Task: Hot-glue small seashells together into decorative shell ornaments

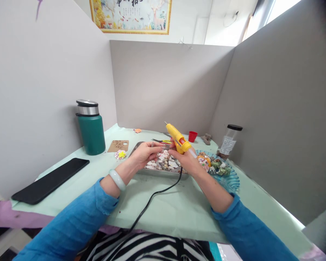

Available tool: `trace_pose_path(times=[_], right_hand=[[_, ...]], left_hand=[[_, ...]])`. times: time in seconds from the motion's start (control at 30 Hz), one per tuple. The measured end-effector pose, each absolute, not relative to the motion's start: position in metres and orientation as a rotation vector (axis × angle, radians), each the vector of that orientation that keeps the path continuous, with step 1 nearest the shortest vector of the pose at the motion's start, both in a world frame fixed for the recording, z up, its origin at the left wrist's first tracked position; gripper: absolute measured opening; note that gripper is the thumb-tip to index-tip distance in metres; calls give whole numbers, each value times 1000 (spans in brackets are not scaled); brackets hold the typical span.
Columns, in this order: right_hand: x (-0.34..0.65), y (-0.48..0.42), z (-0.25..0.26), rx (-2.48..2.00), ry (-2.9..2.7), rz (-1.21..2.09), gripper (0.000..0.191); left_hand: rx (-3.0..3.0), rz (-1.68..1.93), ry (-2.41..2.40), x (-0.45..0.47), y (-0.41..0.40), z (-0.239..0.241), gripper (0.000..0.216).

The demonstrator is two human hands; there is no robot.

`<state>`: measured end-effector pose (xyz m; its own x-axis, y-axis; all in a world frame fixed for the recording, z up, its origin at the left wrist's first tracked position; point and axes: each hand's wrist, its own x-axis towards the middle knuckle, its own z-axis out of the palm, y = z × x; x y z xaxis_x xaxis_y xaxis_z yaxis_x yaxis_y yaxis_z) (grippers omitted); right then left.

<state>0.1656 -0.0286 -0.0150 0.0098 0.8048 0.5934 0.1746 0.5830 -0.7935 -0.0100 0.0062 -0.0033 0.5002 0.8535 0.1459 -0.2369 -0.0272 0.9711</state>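
My right hand [185,159] is wrapped round a yellow hot glue gun [176,136], its nozzle tilted up and away to the left. A glue stick pokes out of its rear. My left hand [147,154] is closed in a pinch, its fingertips close to those of my right hand; a small pale bit shows there, too small to name. Both hands are above a metal tray [163,173] with many small shells and stones [170,164]. Behind the tray lie yellow-handled pliers [165,141], partly hidden by my hands.
A green bottle [91,134] and black pad [51,179] are at left, by a brown card [118,146] and flower piece [121,154]. At right stand a blue plate [235,181] of shells, a lidded jar [228,141] and a red cup [192,136]. A black cord [149,201] crosses the table.
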Motion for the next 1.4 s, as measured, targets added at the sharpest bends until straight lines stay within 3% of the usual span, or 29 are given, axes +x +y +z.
trace_pose_path(times=[0.33, 0.8, 1.4], right_hand=[[164, -32, -11, -949, -1499, 498, 20], [162, -32, -11, -1075, -1390, 655, 30], [172, -29, -11, -1040, -1374, 620, 41]], left_hand=[[1343, 968, 606, -10, 5, -4, 16], [1343, 1007, 667, -7, 3, -4, 16], [1039, 996, 604, -15, 17, -1, 11]])
